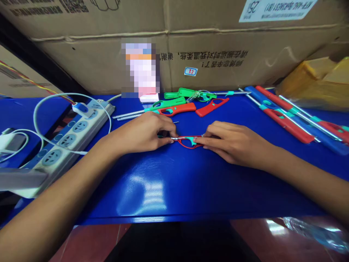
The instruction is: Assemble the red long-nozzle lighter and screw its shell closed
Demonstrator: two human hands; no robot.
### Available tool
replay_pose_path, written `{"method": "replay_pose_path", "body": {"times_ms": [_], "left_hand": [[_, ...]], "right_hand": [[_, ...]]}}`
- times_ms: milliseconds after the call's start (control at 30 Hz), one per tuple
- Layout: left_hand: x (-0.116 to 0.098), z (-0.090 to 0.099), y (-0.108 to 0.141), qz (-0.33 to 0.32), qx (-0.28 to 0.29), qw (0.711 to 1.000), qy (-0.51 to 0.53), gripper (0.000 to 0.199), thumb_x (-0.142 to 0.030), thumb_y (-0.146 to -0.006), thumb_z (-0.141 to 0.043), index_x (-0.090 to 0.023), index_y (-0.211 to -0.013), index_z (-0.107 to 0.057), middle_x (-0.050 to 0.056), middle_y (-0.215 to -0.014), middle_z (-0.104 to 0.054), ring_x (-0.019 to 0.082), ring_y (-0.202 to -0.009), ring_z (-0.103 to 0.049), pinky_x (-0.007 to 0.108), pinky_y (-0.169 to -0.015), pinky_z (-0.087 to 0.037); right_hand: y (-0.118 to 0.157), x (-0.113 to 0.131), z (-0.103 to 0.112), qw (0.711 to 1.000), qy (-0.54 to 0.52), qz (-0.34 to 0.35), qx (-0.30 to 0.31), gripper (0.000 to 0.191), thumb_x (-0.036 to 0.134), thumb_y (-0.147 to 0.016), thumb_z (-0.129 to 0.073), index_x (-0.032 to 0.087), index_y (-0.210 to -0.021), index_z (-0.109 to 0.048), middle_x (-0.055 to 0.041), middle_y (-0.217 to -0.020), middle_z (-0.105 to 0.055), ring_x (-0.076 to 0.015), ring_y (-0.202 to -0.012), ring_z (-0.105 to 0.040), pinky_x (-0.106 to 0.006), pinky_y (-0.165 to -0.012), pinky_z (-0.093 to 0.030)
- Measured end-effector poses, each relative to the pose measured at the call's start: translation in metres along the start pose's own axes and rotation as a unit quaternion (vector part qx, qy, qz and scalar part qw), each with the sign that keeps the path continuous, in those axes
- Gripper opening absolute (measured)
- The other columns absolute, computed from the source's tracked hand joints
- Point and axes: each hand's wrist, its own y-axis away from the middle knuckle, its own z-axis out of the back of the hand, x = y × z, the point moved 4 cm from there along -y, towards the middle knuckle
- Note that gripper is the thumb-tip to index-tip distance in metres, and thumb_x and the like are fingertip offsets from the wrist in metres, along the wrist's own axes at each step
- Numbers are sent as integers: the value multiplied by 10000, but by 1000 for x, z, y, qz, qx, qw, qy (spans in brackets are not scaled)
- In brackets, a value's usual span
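Note:
Both my hands are at a red gas lighter body (186,146) with a teal trigger (192,140), low over the blue table. My left hand (145,133) pinches its left end, where a thin metal piece shows at the fingertips. Around the handle end on the right, the fingers of my right hand (234,143) are closed, covering most of it. Just beyond lie a loose red handle shell (211,108), an orange-red lighter (181,108) and a green lighter (172,103) with metal tubes pointing left. Green shell pieces (188,93) and thin wires are behind them.
Several long red and blue lighters (289,125) lie at the right. A power strip (68,140) with white cables stands left. A cardboard box (207,43) walls the back, with a blurred lit screen (144,72) before it. A yellow taped box (313,85) sits back right.

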Motion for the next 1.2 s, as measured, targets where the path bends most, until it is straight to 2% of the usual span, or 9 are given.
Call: {"method": "replay_pose_path", "body": {"times_ms": [167,300,400,500,767,933,1033,1100,1200], "left_hand": [[-2,1,-1,4,9,1000,1,157,-249,-1031,-688,-231,-1075,-837,28,-1062,-845,194,-964,-791,316,-882,-584],[1,5,1,28,10,1000,-1,228,-320,-1004,-732,-241,-1199,-823,41,-1161,-841,218,-1023,-793,339,-906,-596],[2,9,2,43,-19,999,2,302,-362,-983,-756,-222,-1246,-805,57,-1191,-837,229,-1030,-794,344,-895,-603],[-2,8,0,29,-50,998,10,288,-383,-1006,-724,-209,-1221,-804,67,-1180,-832,230,-1033,-788,354,-914,-598],[-6,-14,-16,36,-182,982,-43,259,-268,-1091,-560,-149,-1160,-780,97,-1117,-800,255,-1065,-725,414,-975,-567],[-4,-22,-57,29,-126,982,-137,303,-236,-1111,-514,-125,-1249,-761,145,-1169,-768,295,-1110,-695,447,-999,-551],[-7,-26,-92,11,-79,979,-189,308,-216,-1113,-501,-102,-1184,-778,164,-1146,-767,302,-1117,-699,439,-1034,-527],[-11,-27,-113,18,-49,976,-210,283,-186,-1079,-527,-103,-1141,-790,165,-1078,-770,301,-1070,-712,409,-962,-533],[-19,-22,-130,17,-19,975,-221,273,-140,-954,-631,-93,-1165,-797,187,-1103,-760,286,-948,-722,378,-818,-515]], "right_hand": [[0,-1,0,1000,-6,-2,-3,362,176,-1133,-498,176,-1431,-705,-99,-1066,-712,-230,-919,-624,-364,-801,-535],[0,-2,1,1000,-12,-1,-4,355,189,-1139,-488,178,-1419,-707,-100,-1067,-705,-231,-920,-624,-367,-801,-546],[0,-2,0,1000,-15,-2,0,359,197,-1141,-486,180,-1428,-702,-97,-1066,-702,-228,-918,-630,-366,-803,-554],[-1,-2,1,1000,-12,-4,-2,370,182,-1130,-500,181,-1444,-696,-100,-1070,-700,-233,-932,-643,-369,-811,-561],[-1,-1,-1,1000,-5,-10,-3,380,153,-1107,-521,182,-1434,-715,-101,-1054,-694,-237,-935,-636,-371,-835,-563],[-2,-1,-5,1000,0,-7,-27,378,140,-1097,-533,166,-1418,-731,-117,-1061,-698,-254,-947,-626,-397,-852,-576],[-3,-1,-7,999,-5,-4,-47,352,154,-1103,-538,148,-1383,-750,-125,-1037,-700,-257,-944,-628,-402,-848,-584],[-4,-2,-7,998,-14,-3,-53,349,153,-1107,-530,142,-1377,-752,-127,-1035,-703,-255,-946,-627,-401,-849,-589],[-4,-2,-8,998,-17,0,-54,353,160,-1111,-519,141,-1376,-750,-130,-1046,-705,-258,-961,-625,-408,-867,-594]]}}
